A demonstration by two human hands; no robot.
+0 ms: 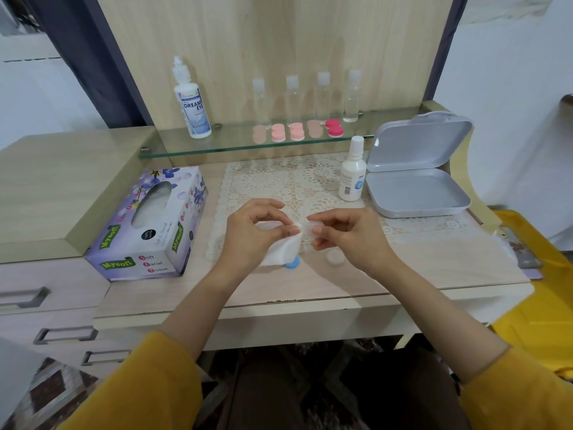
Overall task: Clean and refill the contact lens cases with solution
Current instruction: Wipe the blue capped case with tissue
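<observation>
Hands meet above the front of the desk, over the near edge of a lace mat. The left hand holds a white tissue, its fingers curled round the wad and the thumb pressing it toward the right. The right hand pinches a small pale case between thumb and fingertips, the other fingers loosely bent under it. The case touches the tissue and seems to lie with its long axis left to right between the two hands, but fingers hide most of it, so which way its wells face I cannot tell.

Two loose caps lie flat on the desk just below the hands: a blue cap, partly under the hanging tissue, and a white cap under the right hand.

A small bottle stands upright on the mat, cap up, just beside a grey box whose lid stands open toward the back. A tissue box lies at the left, its long axis running from the near left to the far right.

On the glass shelf behind, a big bottle stands upright with its nozzle up. To its right four clear bottles stand in a row, and pink cases lie in front of them, each with its long axis running front to back.

Yellow sleeves cover both forearms.
</observation>
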